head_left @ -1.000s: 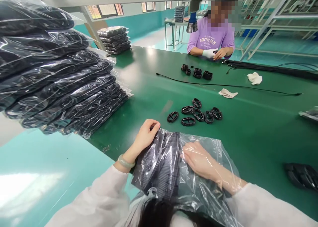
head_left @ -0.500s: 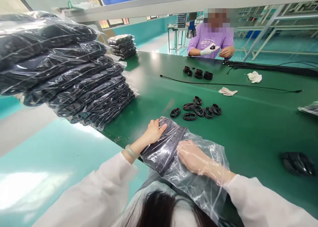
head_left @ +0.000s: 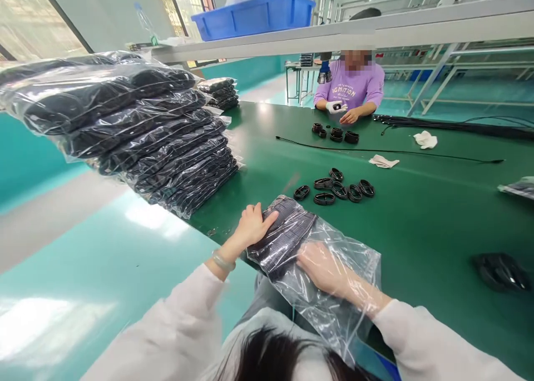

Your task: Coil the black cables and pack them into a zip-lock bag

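Observation:
A clear plastic bag [head_left: 350, 308] lies at the near edge of the green table [head_left: 434, 214] with a block of black coiled cables [head_left: 283, 233] at its far end. My left hand [head_left: 252, 225] rests on the outside of the bag's far left corner, fingers curled over the cables. My right hand [head_left: 323, 270] is inside the bag up to the forearm, fingers flat against the cable block. Several loose black cable coils [head_left: 336, 184] lie just beyond the bag.
A tall stack of bagged black cables [head_left: 137, 130] stands at the left, a smaller stack [head_left: 219, 92] behind it. A person in a purple shirt [head_left: 350, 89] works across the table beside more coils [head_left: 336, 133]. Long black cords [head_left: 392, 150], white cloths [head_left: 384, 160], a blue bin [head_left: 254, 14] overhead.
The bag with the cables went from lifted to lying flatter on the table. My left hand shifted onto its far corner; my right hand stays inside. The view tilted upward.

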Available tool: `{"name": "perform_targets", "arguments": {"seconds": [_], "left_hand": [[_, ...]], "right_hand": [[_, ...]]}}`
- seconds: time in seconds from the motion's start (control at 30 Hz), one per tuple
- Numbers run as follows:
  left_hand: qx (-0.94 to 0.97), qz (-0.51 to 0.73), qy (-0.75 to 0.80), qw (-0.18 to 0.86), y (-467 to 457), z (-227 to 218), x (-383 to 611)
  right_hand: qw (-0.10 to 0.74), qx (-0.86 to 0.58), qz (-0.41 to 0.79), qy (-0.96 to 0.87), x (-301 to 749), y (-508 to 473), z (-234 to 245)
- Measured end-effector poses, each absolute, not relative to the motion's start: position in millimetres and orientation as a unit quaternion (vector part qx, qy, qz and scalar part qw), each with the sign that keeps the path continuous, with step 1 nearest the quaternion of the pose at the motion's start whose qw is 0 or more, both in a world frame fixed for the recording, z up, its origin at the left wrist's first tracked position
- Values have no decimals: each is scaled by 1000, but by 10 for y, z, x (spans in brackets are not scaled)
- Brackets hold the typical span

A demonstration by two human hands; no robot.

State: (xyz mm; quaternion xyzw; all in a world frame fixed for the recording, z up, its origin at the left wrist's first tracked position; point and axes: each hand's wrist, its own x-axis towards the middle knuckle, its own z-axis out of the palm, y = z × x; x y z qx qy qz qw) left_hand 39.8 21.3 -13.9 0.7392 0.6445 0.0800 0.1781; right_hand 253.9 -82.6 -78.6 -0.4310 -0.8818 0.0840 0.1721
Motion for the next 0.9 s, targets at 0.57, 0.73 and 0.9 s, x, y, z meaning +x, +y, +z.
{"name": "perform_targets", "arguments": {"seconds": [0.57,0.73,0.9], "left_hand": [[442,144,450,762,-1414,-636,499],[486,110,441,747,-1340,-621,455],[529,44,424,734,-1177,-550,330]], "right_hand": [[296,-350,355,-815,2177,-979,-788],[305,-399,288,-816,1937,-910,-950],[277,-414,217,-839,1941,-833,-956]]}}
